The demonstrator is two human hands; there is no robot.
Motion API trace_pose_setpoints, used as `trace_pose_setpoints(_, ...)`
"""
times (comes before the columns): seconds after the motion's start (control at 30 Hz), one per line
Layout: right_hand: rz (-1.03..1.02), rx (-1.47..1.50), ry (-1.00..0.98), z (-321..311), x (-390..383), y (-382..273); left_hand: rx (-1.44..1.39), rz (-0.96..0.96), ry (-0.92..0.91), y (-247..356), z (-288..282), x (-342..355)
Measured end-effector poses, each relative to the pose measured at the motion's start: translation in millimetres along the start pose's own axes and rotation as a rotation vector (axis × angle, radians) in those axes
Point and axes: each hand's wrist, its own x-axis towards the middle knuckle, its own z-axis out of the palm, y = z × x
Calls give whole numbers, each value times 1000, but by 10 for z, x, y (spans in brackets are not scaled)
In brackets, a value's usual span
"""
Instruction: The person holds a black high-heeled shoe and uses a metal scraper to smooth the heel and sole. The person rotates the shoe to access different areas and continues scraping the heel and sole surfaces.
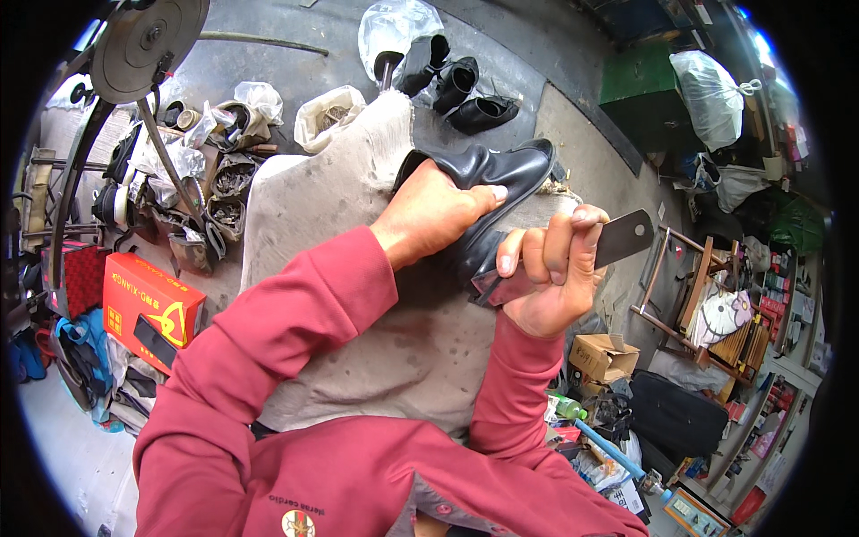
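My left hand [429, 210] grips a black leather shoe [497, 166], thumb pressed on its upper, over a worn, stained grey cloth [313, 215] on my lap. My right hand [555, 273] has its fingers wrapped round a flat dark metal blade [622, 240] with a hole at its upper right end. The blade slants down to the left, its lower end at the shoe's lower part; whether it touches the leather I cannot tell. Part of the shoe is hidden behind both hands.
Black boots [456, 85], white bags [327, 116] and a metal stand [152, 40] lie beyond the cloth. Left are cluttered containers and an orange box [134, 304] with a phone. Right are a green cabinet [635, 76], folding chairs [693, 300], a cardboard box [599, 358] and shelves.
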Motion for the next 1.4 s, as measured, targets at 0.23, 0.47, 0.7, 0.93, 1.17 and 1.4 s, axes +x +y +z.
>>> trace_pose_setpoints(0.23,87,4,129,-29,-35,-22,-51,-78,-5,3,3,-3)
trace_pose_setpoints(0.47,169,85,153,146,-649,-398,-22,-133,23,45,13,1)
trace_pose_setpoints(0.7,302,-249,329,85,-694,-735,-55,-109,12,44,52,-43)
trace_pose_setpoints(0.93,346,-992,38,-81,-712,-890,-75,6,-23,137,81,-184)
trace_pose_setpoints(1.17,299,-1082,-170,-88,-635,-776,-95,-33,-61,416,144,-435)
trace_pose_setpoints(1.4,274,-649,-89,173,-708,-889,51,-39,-313,1165,-29,-769)
